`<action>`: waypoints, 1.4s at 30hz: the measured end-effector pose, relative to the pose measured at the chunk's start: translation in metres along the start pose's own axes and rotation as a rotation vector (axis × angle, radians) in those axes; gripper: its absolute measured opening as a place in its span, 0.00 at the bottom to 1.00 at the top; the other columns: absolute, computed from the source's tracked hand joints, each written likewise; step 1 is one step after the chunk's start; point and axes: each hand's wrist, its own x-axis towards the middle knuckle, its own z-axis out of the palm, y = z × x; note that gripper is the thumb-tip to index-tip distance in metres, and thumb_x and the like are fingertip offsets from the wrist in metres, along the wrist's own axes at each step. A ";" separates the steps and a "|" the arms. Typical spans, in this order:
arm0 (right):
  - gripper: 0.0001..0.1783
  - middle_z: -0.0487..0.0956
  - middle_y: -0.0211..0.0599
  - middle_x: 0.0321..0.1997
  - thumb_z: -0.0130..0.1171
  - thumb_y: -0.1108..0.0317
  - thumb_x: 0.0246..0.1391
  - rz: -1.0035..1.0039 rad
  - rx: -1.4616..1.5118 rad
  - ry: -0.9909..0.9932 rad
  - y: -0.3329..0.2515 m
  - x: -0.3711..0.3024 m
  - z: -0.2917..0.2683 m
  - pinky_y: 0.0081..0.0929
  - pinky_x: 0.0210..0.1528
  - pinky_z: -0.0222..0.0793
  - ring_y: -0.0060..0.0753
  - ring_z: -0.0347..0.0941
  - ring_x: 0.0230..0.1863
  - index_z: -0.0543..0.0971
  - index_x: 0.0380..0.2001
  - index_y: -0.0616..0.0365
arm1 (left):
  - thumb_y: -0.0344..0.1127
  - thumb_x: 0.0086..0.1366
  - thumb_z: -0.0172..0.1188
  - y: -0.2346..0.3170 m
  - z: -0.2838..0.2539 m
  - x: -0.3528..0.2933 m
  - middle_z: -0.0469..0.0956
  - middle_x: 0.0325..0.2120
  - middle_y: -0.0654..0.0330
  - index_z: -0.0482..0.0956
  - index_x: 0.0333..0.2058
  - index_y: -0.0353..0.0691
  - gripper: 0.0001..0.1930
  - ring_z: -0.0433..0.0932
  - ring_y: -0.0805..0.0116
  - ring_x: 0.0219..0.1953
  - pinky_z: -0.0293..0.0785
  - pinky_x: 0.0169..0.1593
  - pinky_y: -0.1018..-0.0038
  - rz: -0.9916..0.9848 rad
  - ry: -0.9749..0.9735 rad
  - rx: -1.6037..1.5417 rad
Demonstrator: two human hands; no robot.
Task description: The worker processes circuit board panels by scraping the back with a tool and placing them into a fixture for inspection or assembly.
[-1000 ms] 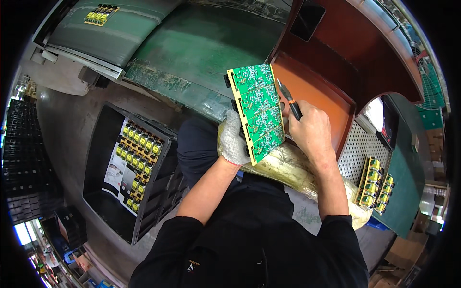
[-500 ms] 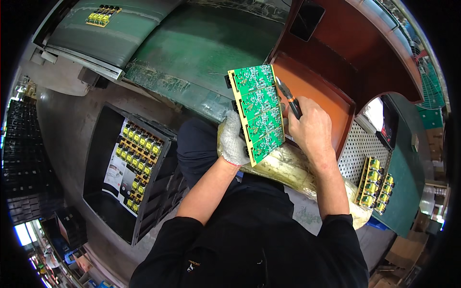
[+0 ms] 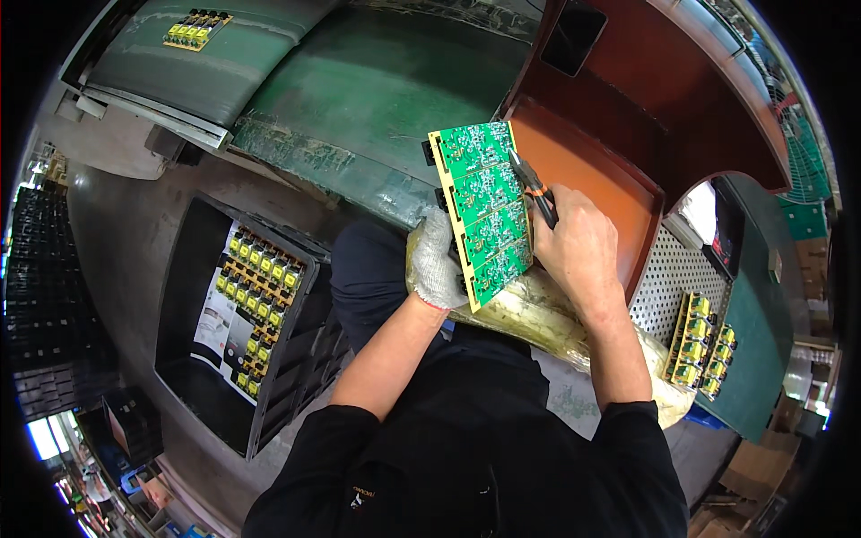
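A green circuit board panel point(image 3: 487, 211) with yellow edge strips is tilted up in front of me, its soldered side showing. My left hand point(image 3: 437, 264), in a white knit glove, grips the panel by its lower left edge; some fingers are hidden behind it. Dark parts stick out from the panel's far side. My bare right hand point(image 3: 577, 240) is closed round the black and orange handles of a pair of cutters point(image 3: 536, 193). The tips of the cutters are at the panel's upper right part; whether they touch it I cannot tell.
A black crate point(image 3: 206, 381) at the left holds several boards with yellow components point(image 3: 260, 296). Another board point(image 3: 197, 30) lies on the green conveyor belt point(image 3: 386, 85). An orange-brown tray point(image 3: 583, 161) stands behind my right hand. More boards point(image 3: 692, 341) sit at the right beside a perforated metal plate point(image 3: 668, 269).
My right hand has shifted slightly, bringing the cutter tips left over the panel's upper right part. The board on the belt has crept a little to the right. My left hand stays put.
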 end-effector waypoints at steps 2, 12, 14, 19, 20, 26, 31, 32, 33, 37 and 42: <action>0.13 0.86 0.57 0.41 0.65 0.62 0.65 0.019 -0.029 -0.036 -0.001 -0.001 -0.002 0.57 0.49 0.79 0.64 0.84 0.44 0.85 0.44 0.61 | 0.62 0.79 0.53 0.000 -0.001 0.000 0.75 0.70 0.50 0.67 0.77 0.46 0.37 0.79 0.45 0.67 0.75 0.70 0.44 0.005 0.003 0.022; 0.12 0.86 0.55 0.37 0.66 0.62 0.63 -0.062 -0.008 0.130 0.003 0.001 0.006 0.56 0.44 0.81 0.63 0.85 0.41 0.85 0.40 0.61 | 0.62 0.80 0.52 0.000 0.003 -0.001 0.75 0.71 0.50 0.67 0.77 0.45 0.37 0.78 0.46 0.68 0.75 0.71 0.44 -0.019 0.032 0.030; 0.13 0.86 0.57 0.40 0.66 0.62 0.64 -0.018 -0.016 0.091 0.001 0.001 0.006 0.56 0.48 0.79 0.64 0.84 0.44 0.87 0.44 0.61 | 0.63 0.80 0.51 -0.002 0.004 0.002 0.74 0.71 0.49 0.66 0.77 0.45 0.37 0.77 0.45 0.69 0.75 0.71 0.45 -0.016 -0.040 -0.028; 0.12 0.85 0.55 0.35 0.67 0.63 0.62 -0.020 0.001 -0.006 0.008 0.004 0.006 0.55 0.42 0.81 0.64 0.85 0.39 0.85 0.40 0.61 | 0.66 0.79 0.50 -0.001 0.010 0.005 0.72 0.72 0.49 0.63 0.79 0.45 0.40 0.76 0.44 0.70 0.75 0.71 0.45 -0.009 -0.031 -0.028; 0.12 0.85 0.56 0.35 0.67 0.63 0.62 -0.050 0.069 0.027 0.008 0.002 0.003 0.55 0.42 0.80 0.64 0.84 0.40 0.85 0.40 0.61 | 0.66 0.79 0.50 0.000 0.012 0.007 0.72 0.72 0.49 0.63 0.79 0.45 0.40 0.76 0.44 0.70 0.75 0.71 0.45 -0.008 -0.026 -0.030; 0.13 0.85 0.57 0.38 0.69 0.65 0.61 -0.014 0.126 -0.102 0.012 -0.026 -0.018 0.54 0.45 0.78 0.67 0.82 0.42 0.85 0.44 0.62 | 0.70 0.76 0.54 -0.002 0.030 0.015 0.72 0.73 0.50 0.63 0.79 0.45 0.45 0.77 0.48 0.69 0.78 0.68 0.44 0.076 0.126 0.204; 0.12 0.85 0.53 0.39 0.69 0.67 0.60 -0.100 0.168 -0.148 0.019 -0.062 -0.017 0.55 0.45 0.79 0.62 0.83 0.41 0.85 0.45 0.59 | 0.72 0.75 0.54 -0.004 0.025 0.015 0.72 0.72 0.48 0.63 0.79 0.45 0.46 0.75 0.47 0.70 0.77 0.69 0.44 0.181 0.136 0.235; 0.13 0.85 0.52 0.39 0.69 0.66 0.60 -0.119 0.167 -0.172 0.020 -0.067 -0.016 0.54 0.46 0.79 0.62 0.83 0.42 0.85 0.46 0.58 | 0.72 0.75 0.54 -0.005 0.025 0.016 0.72 0.72 0.48 0.63 0.79 0.45 0.46 0.75 0.47 0.70 0.77 0.69 0.44 0.179 0.137 0.233; 0.14 0.85 0.52 0.40 0.70 0.66 0.60 -0.137 0.165 -0.196 0.021 -0.071 -0.015 0.54 0.46 0.79 0.62 0.83 0.42 0.84 0.47 0.58 | 0.73 0.75 0.54 -0.005 0.026 0.016 0.72 0.72 0.48 0.63 0.79 0.45 0.47 0.75 0.47 0.70 0.76 0.70 0.44 0.188 0.153 0.252; 0.15 0.86 0.54 0.41 0.69 0.68 0.60 -0.124 0.146 -0.246 0.017 -0.078 -0.018 0.53 0.48 0.79 0.62 0.83 0.44 0.85 0.48 0.60 | 0.73 0.74 0.54 -0.006 0.025 0.016 0.72 0.72 0.48 0.63 0.78 0.44 0.47 0.75 0.47 0.70 0.76 0.70 0.44 0.195 0.163 0.268; 0.14 0.86 0.55 0.41 0.69 0.69 0.60 -0.129 0.112 -0.298 0.018 -0.079 -0.019 0.53 0.48 0.79 0.63 0.83 0.44 0.85 0.48 0.62 | 0.74 0.74 0.54 -0.005 0.023 0.016 0.71 0.72 0.47 0.63 0.79 0.44 0.48 0.75 0.45 0.70 0.74 0.71 0.44 0.180 0.129 0.250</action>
